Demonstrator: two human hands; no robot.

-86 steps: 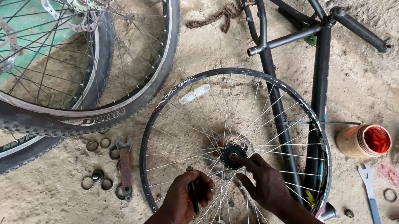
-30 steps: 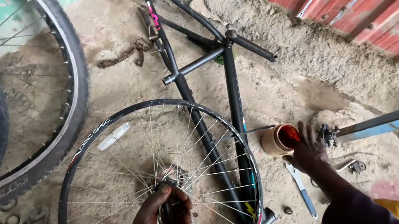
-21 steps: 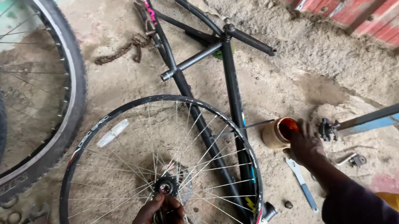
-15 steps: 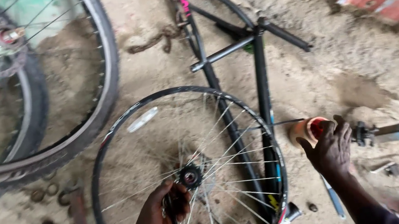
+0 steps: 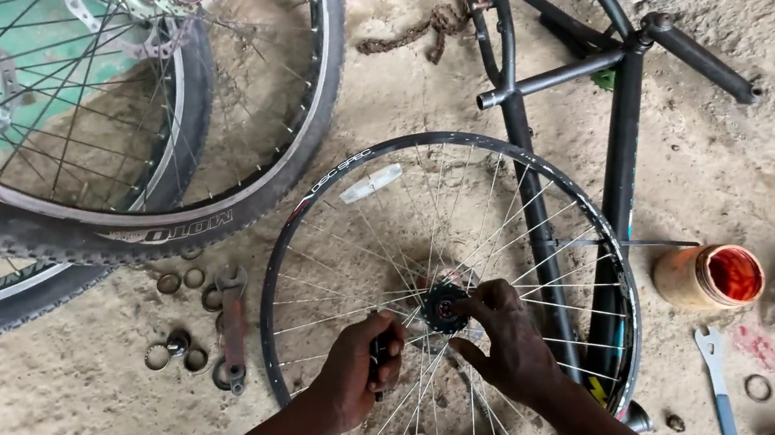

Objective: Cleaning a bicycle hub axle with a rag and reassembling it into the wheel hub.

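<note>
The bare wheel rim (image 5: 306,209) runs off the bottom edge below its hub (image 5: 445,306). What the left hand (image 5: 354,374) grips beside the hub is mostly covered by its fingers. Above the rim, both tyred wheels (image 5: 156,225) are cut by the top and left edges.

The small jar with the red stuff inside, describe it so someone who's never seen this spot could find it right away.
Start at the bare spoked bicycle wheel rim lying flat on the sandy ground, where the left hand and right hand work at the hub. Look just past its right edge, beyond the black bicycle frame: the small tan open jar lies there on its side. Only it shows bright red contents; its neighbours are metal tools.
</note>
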